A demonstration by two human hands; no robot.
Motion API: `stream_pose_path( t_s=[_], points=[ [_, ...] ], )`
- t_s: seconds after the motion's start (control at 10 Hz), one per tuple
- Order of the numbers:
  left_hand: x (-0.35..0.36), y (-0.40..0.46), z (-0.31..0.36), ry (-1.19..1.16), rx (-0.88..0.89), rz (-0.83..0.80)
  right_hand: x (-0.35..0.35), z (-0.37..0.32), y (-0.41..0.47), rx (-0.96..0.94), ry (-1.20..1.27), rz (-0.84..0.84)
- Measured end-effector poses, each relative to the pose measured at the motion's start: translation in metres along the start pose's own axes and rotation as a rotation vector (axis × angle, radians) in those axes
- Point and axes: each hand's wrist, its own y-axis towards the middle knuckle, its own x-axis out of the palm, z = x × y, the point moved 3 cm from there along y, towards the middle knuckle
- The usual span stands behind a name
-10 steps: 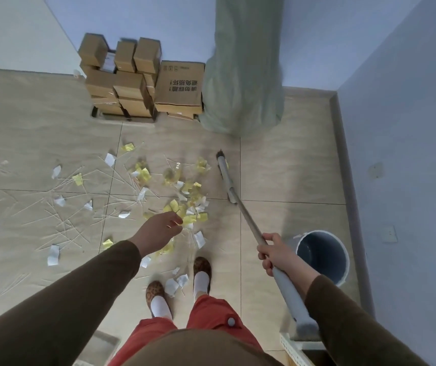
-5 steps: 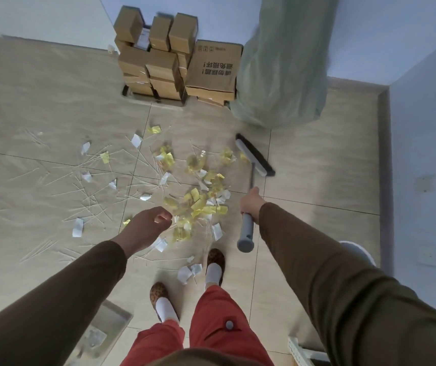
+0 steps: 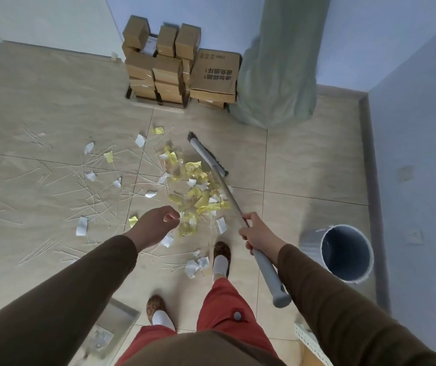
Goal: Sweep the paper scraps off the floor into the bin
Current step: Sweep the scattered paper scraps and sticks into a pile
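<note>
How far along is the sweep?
Early. Done: the yellow scraps lie in a loose pile beside the broom head. In hand: the right hand grips the broom handle; the left hand is curled, seemingly empty. Left: white scraps lie scattered, the bin shows no paper, and the dustpan sits unused by the feet.

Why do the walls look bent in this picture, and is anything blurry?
Head view: the wide-angle lens bows the walls and floor lines outward. Light is soft and even, with no glare. The broom head and the yellow scraps beside it are smeared; the bin on the right is sharper.
</note>
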Motion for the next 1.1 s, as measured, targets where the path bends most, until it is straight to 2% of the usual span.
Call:
stream_pose_path(
  t_s=[0.2, 0.5, 0.6, 0.7, 0.8, 0.9, 1.0, 1.1],
  points=[
    [-0.003, -0.050, -0.044, 0.006, 0.066, -0.018, 0.057, 0.063, -0.071, 0.061, 0.165, 0.186],
    [0.005, -0.116, -0.114, -0.021, 0.036, -0.041, 0.163, 0.128, -0.107, 0.307, 0.446, 0.350],
    [0.005, -0.125, -0.128, -0.016, 0.030, -0.029, 0.215, 0.124, -0.105, 0.325, 0.476, 0.256],
    [0.002, -0.129, -0.142, -0.011, 0.023, -0.006, 0.261, 0.105, -0.106, 0.381, 0.648, 0.051],
    [0.000, -0.132, -0.153, 0.006, 0.018, -0.001, 0.301, 0.074, -0.107, 0.378, 0.732, -0.001],
    [-0.003, -0.133, -0.159, 0.012, 0.017, 0.005, 0.322, 0.037, -0.110, 0.411, 1.086, -0.015],
    [-0.006, -0.134, -0.161, 0.004, 0.029, 0.018, 0.312, 0.028, -0.111, 0.382, 1.260, -0.054],
    [-0.009, -0.135, -0.159, -0.002, 0.038, 0.027, 0.292, 0.027, -0.126, 0.357, 1.467, -0.163]
  ],
)
